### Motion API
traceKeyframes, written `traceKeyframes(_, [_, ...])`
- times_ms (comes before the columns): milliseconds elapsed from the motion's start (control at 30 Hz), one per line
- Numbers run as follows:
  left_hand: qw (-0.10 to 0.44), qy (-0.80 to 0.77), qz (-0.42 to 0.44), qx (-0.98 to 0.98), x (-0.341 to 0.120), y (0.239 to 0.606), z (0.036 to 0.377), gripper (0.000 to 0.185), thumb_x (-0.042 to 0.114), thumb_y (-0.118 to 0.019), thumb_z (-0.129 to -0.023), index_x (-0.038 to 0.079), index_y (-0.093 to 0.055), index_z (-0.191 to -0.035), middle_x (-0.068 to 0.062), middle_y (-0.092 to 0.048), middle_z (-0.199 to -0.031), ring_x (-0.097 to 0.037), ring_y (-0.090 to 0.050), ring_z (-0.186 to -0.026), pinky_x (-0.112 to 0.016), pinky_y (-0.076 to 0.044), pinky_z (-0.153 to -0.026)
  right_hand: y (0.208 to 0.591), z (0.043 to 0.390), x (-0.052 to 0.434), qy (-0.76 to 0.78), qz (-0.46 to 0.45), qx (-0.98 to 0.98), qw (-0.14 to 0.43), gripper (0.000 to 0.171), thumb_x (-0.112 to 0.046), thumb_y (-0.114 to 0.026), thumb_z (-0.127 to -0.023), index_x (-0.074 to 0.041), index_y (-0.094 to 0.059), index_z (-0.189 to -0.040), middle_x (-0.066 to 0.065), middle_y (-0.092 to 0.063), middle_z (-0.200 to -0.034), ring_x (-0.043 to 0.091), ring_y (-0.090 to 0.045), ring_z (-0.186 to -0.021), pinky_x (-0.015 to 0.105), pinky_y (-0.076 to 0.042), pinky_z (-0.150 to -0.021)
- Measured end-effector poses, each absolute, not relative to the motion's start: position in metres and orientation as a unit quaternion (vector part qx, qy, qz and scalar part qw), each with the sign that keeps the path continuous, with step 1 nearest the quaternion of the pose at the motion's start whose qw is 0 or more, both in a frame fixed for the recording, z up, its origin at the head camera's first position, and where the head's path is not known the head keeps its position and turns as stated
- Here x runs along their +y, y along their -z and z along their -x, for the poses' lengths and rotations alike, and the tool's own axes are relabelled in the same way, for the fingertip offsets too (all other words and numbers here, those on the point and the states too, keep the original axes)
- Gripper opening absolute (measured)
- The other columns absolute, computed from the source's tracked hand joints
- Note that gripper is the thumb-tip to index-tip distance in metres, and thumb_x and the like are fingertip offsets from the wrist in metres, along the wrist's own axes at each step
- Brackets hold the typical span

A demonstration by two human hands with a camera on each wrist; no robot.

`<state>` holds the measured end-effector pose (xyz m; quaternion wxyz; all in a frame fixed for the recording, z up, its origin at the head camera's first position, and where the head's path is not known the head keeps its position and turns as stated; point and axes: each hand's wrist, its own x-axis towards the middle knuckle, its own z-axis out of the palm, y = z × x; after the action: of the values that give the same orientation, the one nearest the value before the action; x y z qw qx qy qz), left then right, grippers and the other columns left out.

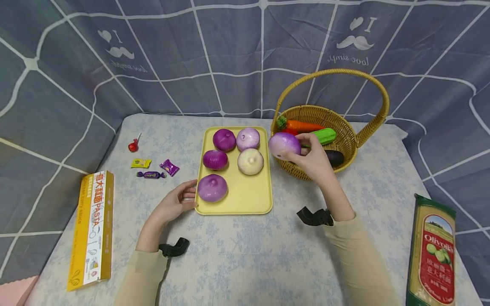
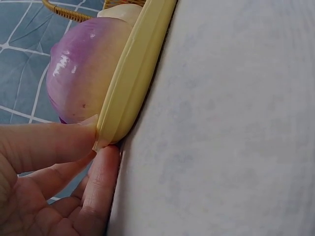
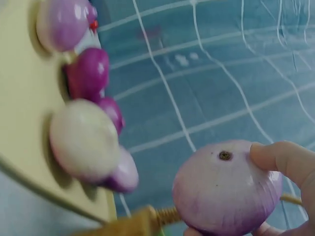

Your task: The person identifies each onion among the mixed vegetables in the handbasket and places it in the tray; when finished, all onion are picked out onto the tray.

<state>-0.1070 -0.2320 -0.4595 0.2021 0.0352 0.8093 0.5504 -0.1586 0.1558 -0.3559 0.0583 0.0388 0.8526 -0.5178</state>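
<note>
My right hand [image 1: 311,159] grips a pale purple onion [image 1: 284,145] beside the yellow tray [image 1: 245,199]. My left hand [image 1: 174,204] pinches the tray's corner, steadying it, I reckon

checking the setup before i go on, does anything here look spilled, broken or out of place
Nothing stands out. Five onions sit on the yellow tray, the right hand holds a sixth onion by the basket, and the left hand grips the tray's edge.

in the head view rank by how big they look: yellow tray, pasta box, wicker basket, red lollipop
1. wicker basket, handle included
2. pasta box, though it lies nearer the camera, so its lead over the tray is unsure
3. yellow tray
4. red lollipop, plainly smallest
</note>
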Motion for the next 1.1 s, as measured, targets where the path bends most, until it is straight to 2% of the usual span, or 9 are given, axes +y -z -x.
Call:
traceKeyframes(167, [0.202,-0.551,-0.034,0.809,-0.232,0.46,0.107,0.072,-0.003,-0.064,-0.089,-0.001,-0.029,-0.152,-0.024,-0.049,-0.132,-0.03,-0.053,-0.117,-0.015,-0.048,-0.088,0.367,0.149,0.137,0.543,-0.009,0.836,0.078,0.068,-0.029,-0.078,-0.083,-0.005,-0.042,-0.136,0.015,-0.05,-0.135,0.03,-0.056,-0.115,0.037,-0.05,-0.093])
traceKeyframes(300, [0.203,-0.55,-0.034,0.809,-0.232,0.459,0.108,0.072,-0.002,-0.064,-0.09,0.0,-0.029,-0.153,-0.024,-0.049,-0.132,-0.032,-0.053,-0.118,-0.015,-0.048,-0.088,0.379,0.141,0.12,0.559,0.013,0.824,0.092,0.065,-0.022,-0.079,-0.082,-0.004,-0.044,-0.133,0.017,-0.053,-0.132,0.031,-0.057,-0.117,0.039,-0.05,-0.095])
traceKeyframes(467, [0.205,-0.553,-0.033,0.807,-0.232,0.459,0.107,0.071,-0.001,-0.064,-0.09,0.0,-0.029,-0.153,-0.024,-0.049,-0.132,-0.033,-0.052,-0.119,-0.015,-0.048,-0.088,0.393,0.131,0.101,0.548,0.019,0.826,0.129,0.067,-0.026,-0.08,-0.08,-0.007,-0.046,-0.134,0.016,-0.055,-0.132,0.031,-0.055,-0.123,0.044,-0.048,-0.1])
traceKeyframes(667, [0.206,-0.554,-0.032,0.806,-0.232,0.459,0.106,0.072,-0.002,-0.064,-0.09,0.0,-0.029,-0.153,-0.024,-0.049,-0.132,-0.034,-0.052,-0.119,-0.015,-0.048,-0.088,0.404,0.126,0.092,0.534,0.014,0.833,0.143,0.064,-0.026,-0.079,-0.079,-0.007,-0.049,-0.132,0.015,-0.057,-0.13,0.031,-0.056,-0.119,0.043,-0.048,-0.099])
traceKeyframes(933, [0.203,-0.552,-0.036,0.808,-0.233,0.46,0.108,0.071,-0.002,-0.064,-0.09,0.0,-0.029,-0.153,-0.024,-0.049,-0.132,-0.033,-0.052,-0.118,-0.015,-0.048,-0.088,0.42,0.125,0.089,0.527,0.014,0.836,0.153,0.063,-0.028,-0.078,-0.08,-0.006,-0.05,-0.132,0.014,-0.057,-0.126,0.029,-0.058,-0.114,0.038,-0.051,-0.091])
traceKeyframes(1100, [0.202,-0.55,-0.036,0.809,-0.232,0.46,0.107,0.071,-0.002,-0.064,-0.09,-0.001,-0.029,-0.152,-0.024,-0.049,-0.131,-0.031,-0.052,-0.118,-0.015,-0.048,-0.088,0.425,0.124,0.09,0.528,0.008,0.834,0.159,0.06,-0.026,-0.077,-0.082,-0.005,-0.05,-0.131,0.016,-0.058,-0.124,0.031,-0.058,-0.115,0.04,-0.05,-0.093])
